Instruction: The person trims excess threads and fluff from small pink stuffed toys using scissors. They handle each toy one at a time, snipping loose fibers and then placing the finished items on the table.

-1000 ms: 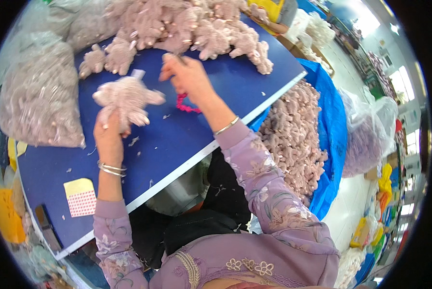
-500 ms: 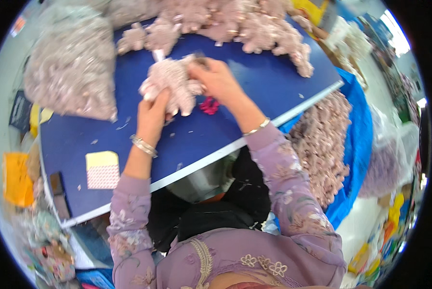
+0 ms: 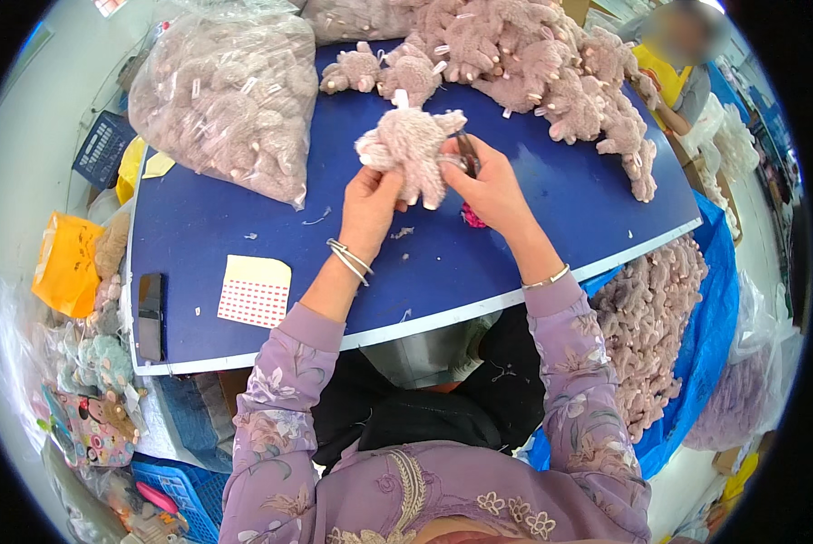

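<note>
Above the blue table, my left hand [image 3: 370,201] pinches a small pinkish-grey plush toy [image 3: 406,145] by its lower edge. A white tag stands up from the toy's top. My right hand [image 3: 492,186] is closed around a small dark tool [image 3: 468,154] that looks like thread snips, held against the toy's right side. Its tips are hard to make out. Just below the right hand lies a bright pink scrunchie-like bundle [image 3: 472,216], partly covered by that hand.
Similar plush toys [image 3: 524,63] are heaped along the far side of the table [image 3: 551,245]. A clear bag [image 3: 225,100] full of them stands far left. A sticker sheet [image 3: 255,290] and a phone [image 3: 150,317] lie near left. A blue sack [image 3: 710,308] of plush pieces sits right; another person [image 3: 683,68] is beyond.
The whole view has shifted, so table and hands appear further right. The plush toy has turned in my left hand, and the dark tool in my right hand now shows more clearly beside it.
</note>
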The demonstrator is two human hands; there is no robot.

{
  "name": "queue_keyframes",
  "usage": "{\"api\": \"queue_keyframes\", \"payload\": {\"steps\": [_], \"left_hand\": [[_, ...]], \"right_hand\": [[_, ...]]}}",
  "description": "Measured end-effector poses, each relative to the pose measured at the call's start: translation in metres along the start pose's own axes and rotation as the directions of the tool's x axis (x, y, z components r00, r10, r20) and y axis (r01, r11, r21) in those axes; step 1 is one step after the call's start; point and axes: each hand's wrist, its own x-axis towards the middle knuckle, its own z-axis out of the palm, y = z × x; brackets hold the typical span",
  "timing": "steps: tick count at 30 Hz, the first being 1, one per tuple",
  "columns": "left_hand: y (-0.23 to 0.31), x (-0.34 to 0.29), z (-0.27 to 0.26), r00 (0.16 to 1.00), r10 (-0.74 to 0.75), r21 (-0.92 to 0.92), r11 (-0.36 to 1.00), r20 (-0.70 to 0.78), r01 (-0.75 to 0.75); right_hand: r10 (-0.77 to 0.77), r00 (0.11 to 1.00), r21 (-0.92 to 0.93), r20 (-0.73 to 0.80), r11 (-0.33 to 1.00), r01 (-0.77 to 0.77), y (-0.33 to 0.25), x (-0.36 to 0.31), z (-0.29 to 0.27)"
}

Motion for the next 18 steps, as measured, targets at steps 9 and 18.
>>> {"api": "queue_keyframes", "payload": {"steps": [9,18], "left_hand": [[0.01,-0.002,0.001,0.963,0.258,0.088,0.964,-0.073,-0.251],[0.009,0.001,-0.011,0.977,0.193,0.152,0.972,-0.091,-0.178]], "right_hand": [[0.018,1.0,0.056,0.013,0.998,-0.019,0.005,0.001,-0.005],[0.015,1.0,0.104,-0.008,0.994,-0.014,0.009,0.005,-0.008]]}}
